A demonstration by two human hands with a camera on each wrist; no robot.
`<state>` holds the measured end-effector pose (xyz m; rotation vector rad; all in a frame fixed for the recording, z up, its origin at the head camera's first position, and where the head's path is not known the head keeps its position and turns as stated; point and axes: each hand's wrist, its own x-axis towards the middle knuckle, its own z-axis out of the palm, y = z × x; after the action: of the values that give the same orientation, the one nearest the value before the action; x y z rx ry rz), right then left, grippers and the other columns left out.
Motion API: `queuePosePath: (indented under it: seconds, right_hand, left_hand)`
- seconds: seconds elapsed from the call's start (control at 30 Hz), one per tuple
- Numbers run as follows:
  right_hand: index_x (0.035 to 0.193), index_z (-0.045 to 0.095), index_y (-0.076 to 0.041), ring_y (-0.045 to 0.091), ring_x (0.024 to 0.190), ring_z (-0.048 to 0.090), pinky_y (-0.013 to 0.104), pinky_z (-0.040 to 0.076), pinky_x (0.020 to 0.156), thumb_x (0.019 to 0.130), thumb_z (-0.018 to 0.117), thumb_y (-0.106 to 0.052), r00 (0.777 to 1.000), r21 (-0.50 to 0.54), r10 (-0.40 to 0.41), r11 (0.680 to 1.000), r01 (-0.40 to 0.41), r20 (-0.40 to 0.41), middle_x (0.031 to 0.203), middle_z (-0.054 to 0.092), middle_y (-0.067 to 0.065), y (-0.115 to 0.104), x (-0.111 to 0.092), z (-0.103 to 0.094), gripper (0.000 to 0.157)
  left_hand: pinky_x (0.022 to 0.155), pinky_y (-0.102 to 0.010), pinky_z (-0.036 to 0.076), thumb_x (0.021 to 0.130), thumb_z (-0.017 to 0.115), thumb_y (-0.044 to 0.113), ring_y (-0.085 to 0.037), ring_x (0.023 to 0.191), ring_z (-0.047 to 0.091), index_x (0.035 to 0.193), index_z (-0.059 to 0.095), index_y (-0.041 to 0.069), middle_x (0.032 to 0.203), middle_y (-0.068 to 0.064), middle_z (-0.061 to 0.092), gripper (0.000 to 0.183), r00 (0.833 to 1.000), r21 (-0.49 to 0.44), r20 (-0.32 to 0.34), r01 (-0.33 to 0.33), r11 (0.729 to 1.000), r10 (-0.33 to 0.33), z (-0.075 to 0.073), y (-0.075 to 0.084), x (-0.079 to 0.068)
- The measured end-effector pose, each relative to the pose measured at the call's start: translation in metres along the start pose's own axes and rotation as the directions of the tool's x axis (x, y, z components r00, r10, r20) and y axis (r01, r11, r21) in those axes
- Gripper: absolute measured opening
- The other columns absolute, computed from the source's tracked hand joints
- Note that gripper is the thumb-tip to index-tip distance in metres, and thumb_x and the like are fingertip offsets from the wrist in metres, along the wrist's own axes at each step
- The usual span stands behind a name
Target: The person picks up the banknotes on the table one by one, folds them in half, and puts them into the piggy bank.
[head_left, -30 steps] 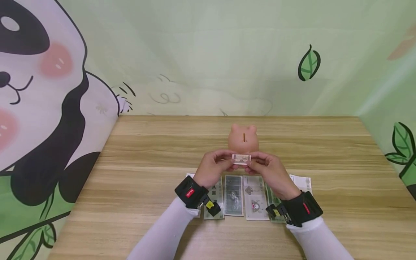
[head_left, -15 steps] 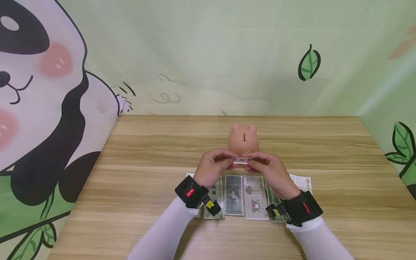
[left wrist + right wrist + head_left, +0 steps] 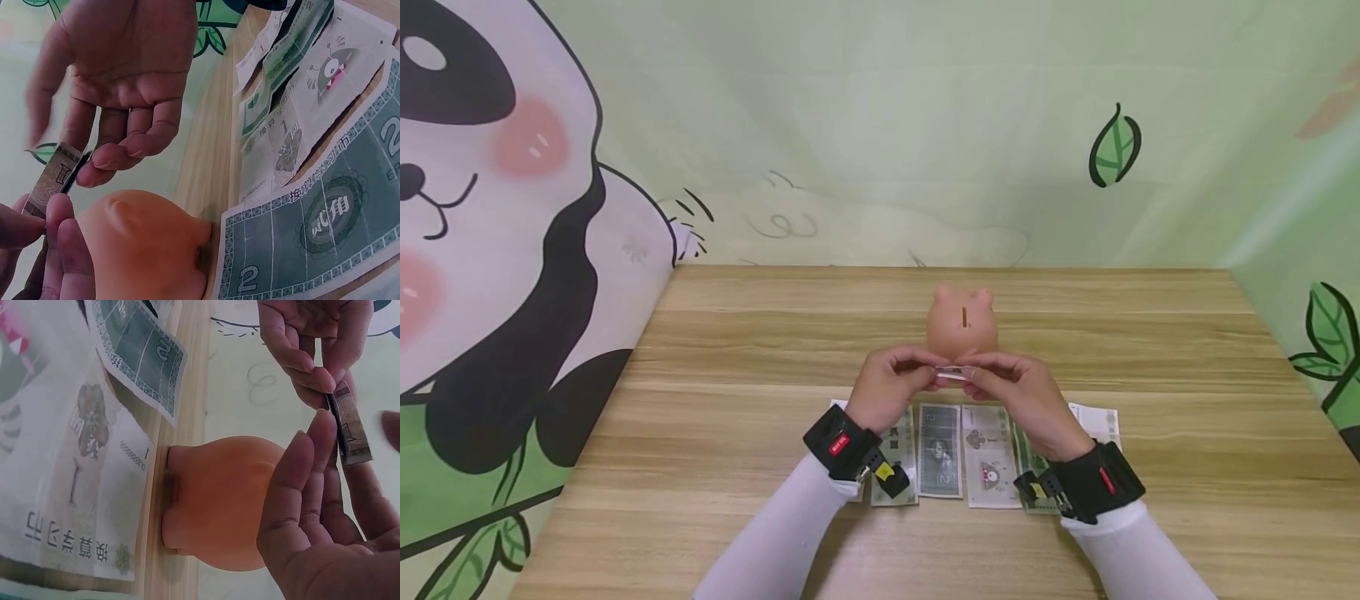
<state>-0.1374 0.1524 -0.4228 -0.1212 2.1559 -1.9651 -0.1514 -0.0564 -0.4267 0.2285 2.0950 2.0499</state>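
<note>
Just in front of the pink piggy bank, both hands are at a small, narrowly folded banknote. The left hand pinches its left end between thumb and fingers. At the other end, the right hand has its fingers curled against the folded banknote. The right thumb is blurred and lifted off the paper in both wrist views. Brown print shows on the outer face of the fold. The bank's coin slot faces up, beyond the fingertips.
Several play banknotes lie in a row nearer the person, including a dark green note and a white note. The forearms partly cover others, such as a green note. A printed cloth backdrop stands behind the wooden table.
The folded banknote has tilted, from showing its printed face to a thin strip in the head view. The hands have barely shifted, and the piggy bank and laid-out notes stay put.
</note>
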Motion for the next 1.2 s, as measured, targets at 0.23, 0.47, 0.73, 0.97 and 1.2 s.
queuePosePath:
  seconds: [0.23, 0.47, 0.73, 0.97, 1.2]
  right_hand:
    - [0.124, 0.069, 0.006, 0.008, 0.096, 0.073, 0.029, 0.062, 0.090, 0.099, 0.070, -0.009, 0.999, 0.000, -0.029, 1.000, 0.029, -0.018, 0.108, 0.075, -0.007, 0.001, 0.000, 0.000, 0.030]
    - [0.123, 0.070, 0.005, 0.006, 0.093, 0.072, 0.024, 0.061, 0.086, 0.094, 0.076, -0.009, 0.997, -0.018, -0.059, 0.998, 0.058, -0.053, 0.100, 0.077, -0.009, 0.000, -0.001, 0.002, 0.032]
    - [0.114, 0.077, -0.001, 0.006, 0.095, 0.072, 0.024, 0.061, 0.085, 0.093, 0.077, -0.008, 0.995, -0.076, -0.081, 0.994, 0.076, -0.064, 0.119, 0.075, 0.008, -0.001, -0.002, 0.003, 0.022]
    - [0.117, 0.071, 0.005, 0.009, 0.091, 0.072, 0.030, 0.063, 0.085, 0.100, 0.069, -0.014, 0.996, -0.128, -0.083, 0.988, 0.084, 0.012, 0.111, 0.074, 0.010, 0.001, -0.001, 0.006, 0.026]
    - [0.102, 0.070, 0.003, 0.013, 0.074, 0.067, 0.030, 0.060, 0.073, 0.106, 0.060, -0.018, 0.990, -0.256, -0.133, 0.956, 0.142, 0.051, 0.080, 0.069, 0.010, 0.002, -0.002, 0.010, 0.023]
  left_hand:
    - [0.087, -0.033, 0.064, 0.095, 0.065, -0.003, -0.020, 0.091, 0.076, 0.108, 0.076, -0.002, 0.109, -0.019, 0.076, 0.017, 1.000, 0.042, 0.023, -0.014, 0.999, 0.013, 0.000, 0.000, 0.000]
    - [0.089, -0.039, 0.064, 0.096, 0.069, 0.009, -0.035, 0.100, 0.076, 0.127, 0.069, 0.003, 0.114, -0.017, 0.076, 0.031, 0.997, 0.061, 0.072, -0.011, 0.998, 0.006, -0.001, 0.001, -0.001]
    - [0.081, -0.035, 0.065, 0.096, 0.073, 0.011, -0.013, 0.081, 0.076, 0.106, 0.077, -0.001, 0.097, -0.016, 0.079, 0.016, 0.996, 0.105, 0.084, 0.000, 0.995, -0.008, 0.002, 0.002, -0.002]
    - [0.075, -0.032, 0.065, 0.098, 0.069, 0.008, -0.009, 0.074, 0.072, 0.103, 0.077, -0.003, 0.090, -0.016, 0.078, 0.014, 0.999, 0.160, 0.052, -0.020, 0.987, 0.011, 0.003, 0.003, -0.004]
    - [0.074, -0.034, 0.065, 0.099, 0.069, 0.011, -0.008, 0.071, 0.071, 0.099, 0.076, 0.000, 0.084, -0.012, 0.077, 0.014, 0.999, 0.198, 0.049, -0.024, 0.980, 0.014, 0.004, 0.004, -0.005]
